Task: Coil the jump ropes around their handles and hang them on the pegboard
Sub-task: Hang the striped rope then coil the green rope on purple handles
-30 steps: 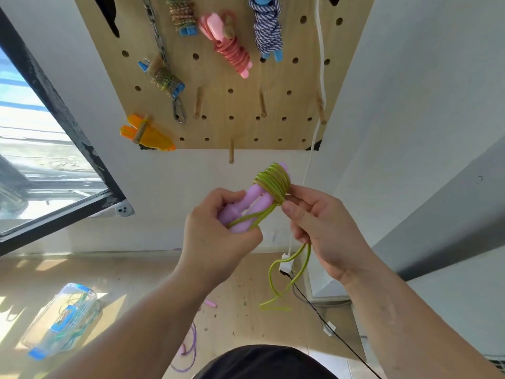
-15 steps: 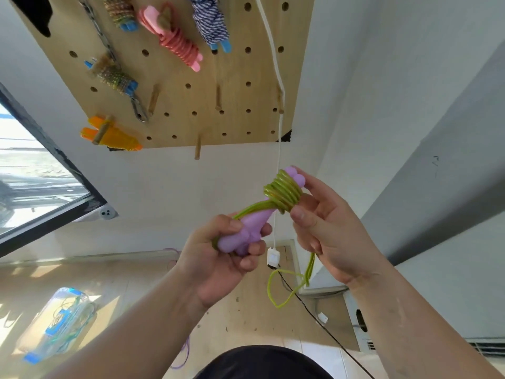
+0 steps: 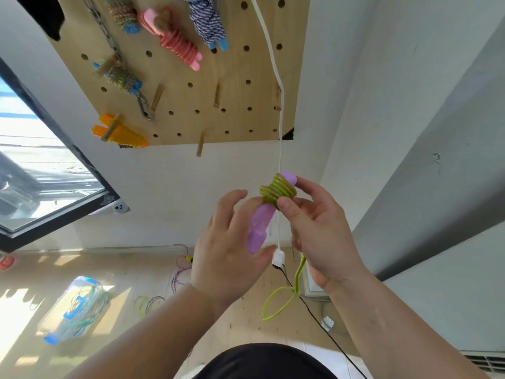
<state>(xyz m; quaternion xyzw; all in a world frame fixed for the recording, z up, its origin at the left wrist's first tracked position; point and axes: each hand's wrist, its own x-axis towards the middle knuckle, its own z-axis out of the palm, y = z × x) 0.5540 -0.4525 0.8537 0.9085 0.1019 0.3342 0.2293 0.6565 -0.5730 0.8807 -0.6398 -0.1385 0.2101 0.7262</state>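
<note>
Five coiled ropes (image 3: 177,42) hang on the pegboard (image 3: 246,105), two cut off above. Below, the right hand (image 3: 319,231) pinches green rope (image 3: 277,191) wound on purple handles (image 3: 261,225); the left hand (image 3: 229,247) spreads open alongside.

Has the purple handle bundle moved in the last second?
Yes. The purple handles with their green coil sat left of the hanging white cable; now they overlap it, so they went right and tipped more upright.

A plain room at home — a wooden pegboard (image 3: 196,105) on a white wall (image 3: 191,181), a window (image 3: 41,173), a wood floor (image 3: 136,269).
</note>
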